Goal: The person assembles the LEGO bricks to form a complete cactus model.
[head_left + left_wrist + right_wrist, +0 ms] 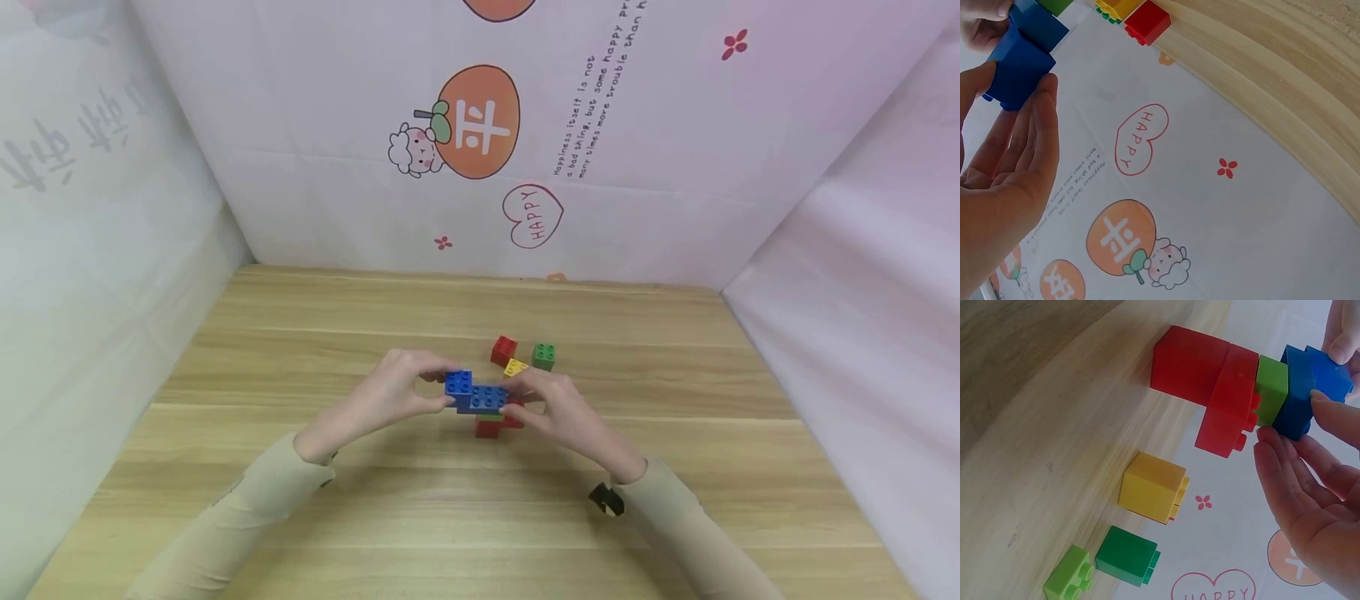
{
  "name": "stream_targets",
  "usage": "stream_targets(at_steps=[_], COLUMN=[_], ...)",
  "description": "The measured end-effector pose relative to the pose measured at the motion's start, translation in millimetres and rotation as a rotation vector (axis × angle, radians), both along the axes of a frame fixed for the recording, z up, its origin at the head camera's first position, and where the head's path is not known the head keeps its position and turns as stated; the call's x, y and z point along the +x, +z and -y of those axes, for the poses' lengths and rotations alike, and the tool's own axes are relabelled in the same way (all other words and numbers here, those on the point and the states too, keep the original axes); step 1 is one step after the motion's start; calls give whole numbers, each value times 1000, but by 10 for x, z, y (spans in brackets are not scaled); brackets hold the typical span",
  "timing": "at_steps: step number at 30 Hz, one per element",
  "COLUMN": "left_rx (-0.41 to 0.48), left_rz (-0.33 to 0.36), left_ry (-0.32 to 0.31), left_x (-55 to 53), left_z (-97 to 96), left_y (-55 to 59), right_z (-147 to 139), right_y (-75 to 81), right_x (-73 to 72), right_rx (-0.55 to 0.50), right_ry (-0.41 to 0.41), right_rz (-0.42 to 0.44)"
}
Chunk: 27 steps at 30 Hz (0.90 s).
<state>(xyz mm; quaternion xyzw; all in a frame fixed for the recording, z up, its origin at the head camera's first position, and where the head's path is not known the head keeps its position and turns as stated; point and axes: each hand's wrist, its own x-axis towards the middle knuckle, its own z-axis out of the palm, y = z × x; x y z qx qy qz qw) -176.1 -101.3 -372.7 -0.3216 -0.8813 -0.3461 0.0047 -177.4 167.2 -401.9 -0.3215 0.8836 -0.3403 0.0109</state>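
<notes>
A stack of toy bricks stands at mid-table: a red brick (1190, 365) at the bottom, a longer red brick (1229, 403) above it, then a light green brick (1272, 390) and a long blue brick (1297, 394). My right hand (553, 404) pinches the long blue brick between thumb and fingers at its right end. At the opposite end is a square blue brick (458, 383), gripped by my left hand (393, 387). It sits at the long brick's left end in the head view. Whether the two are fully pressed together, I cannot tell.
Behind the stack are a loose red brick (504, 350), a yellow brick (1152, 489), and a green brick (543, 357). Another light green brick (1069, 575) lies beside the green one. White printed cloth (337, 167) walls in the wooden table (360, 533) behind and at both sides.
</notes>
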Motion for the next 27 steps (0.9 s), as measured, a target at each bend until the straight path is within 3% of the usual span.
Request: stream_targets(at_steps=[9,15,22,27], left_rx=[39,42,105,132], left_rz=[48,99,154,209], left_ry=[9,0,-16,3], left_x=[-13,-21,6,9], left_z=[-4,4,9,8], left_y=[-29,-92,-159,-230], right_z=[-7,-9,-16,-13], right_y=[-9,-4,6,0], right_x=[-4,-1,27,38], right_rx=[-1,-2,1,1], right_ry=[5,-5,-2,9], right_rz=[6,4,11,11])
